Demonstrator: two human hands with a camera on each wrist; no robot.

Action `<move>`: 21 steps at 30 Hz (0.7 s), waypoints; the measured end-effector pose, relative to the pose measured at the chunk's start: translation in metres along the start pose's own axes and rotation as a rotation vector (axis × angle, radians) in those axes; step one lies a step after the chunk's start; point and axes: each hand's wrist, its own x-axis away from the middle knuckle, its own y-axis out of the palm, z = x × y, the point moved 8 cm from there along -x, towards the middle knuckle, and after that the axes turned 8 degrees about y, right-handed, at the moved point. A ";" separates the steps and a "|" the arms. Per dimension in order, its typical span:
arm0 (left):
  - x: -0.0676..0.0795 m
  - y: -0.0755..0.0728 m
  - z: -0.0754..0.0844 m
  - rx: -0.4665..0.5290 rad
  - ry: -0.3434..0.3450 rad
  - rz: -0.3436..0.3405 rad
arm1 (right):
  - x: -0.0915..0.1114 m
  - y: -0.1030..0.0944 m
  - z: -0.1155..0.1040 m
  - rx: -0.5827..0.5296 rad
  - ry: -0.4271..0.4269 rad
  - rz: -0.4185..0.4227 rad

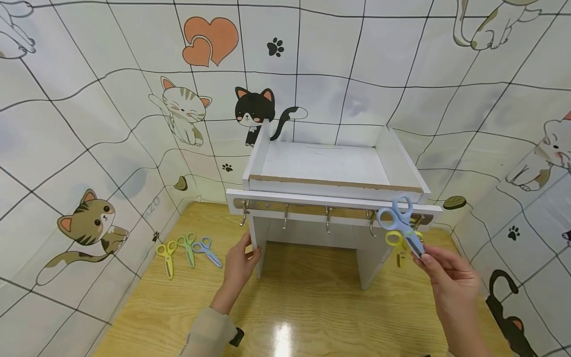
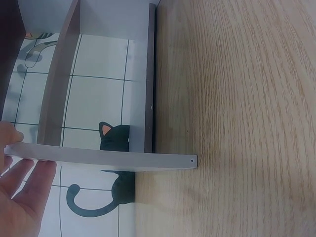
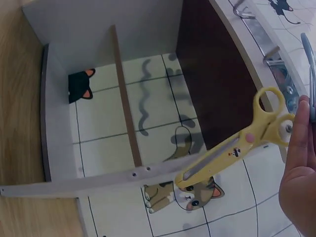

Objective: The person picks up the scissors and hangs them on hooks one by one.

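At 7 o'clock, the left hand's fingers [image 2: 37, 180] are gripping the side of the white stand [image 1: 260, 230], apparently steadying it. At 4 o'clock, the right hand [image 1: 452, 280] is pinching the blue scissors [image 1: 407, 230] blade-end, probably leaving their loops free; yellow scissors [image 3: 237, 152] are hanging nearby, loops up.

With our right hand [image 1: 455, 285] we pinch blue scissors [image 1: 403, 225] before yellow scissors [image 1: 402, 245] hanging from the white rack [image 1: 321, 163]; our left hand [image 1: 240, 265] grips its side panel [image 1: 260, 233]. Three more scissors [image 1: 190, 256] lie on the table [image 1: 312, 302].
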 end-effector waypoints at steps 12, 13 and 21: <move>0.001 0.000 0.002 -0.027 0.055 0.024 | 0.014 0.010 0.024 0.150 0.055 -0.082; 0.001 0.000 0.001 -0.021 0.044 0.019 | 0.015 0.009 0.026 0.164 0.057 -0.079; 0.001 0.000 -0.001 -0.009 -0.005 -0.009 | 0.022 -0.004 0.039 0.332 0.090 0.031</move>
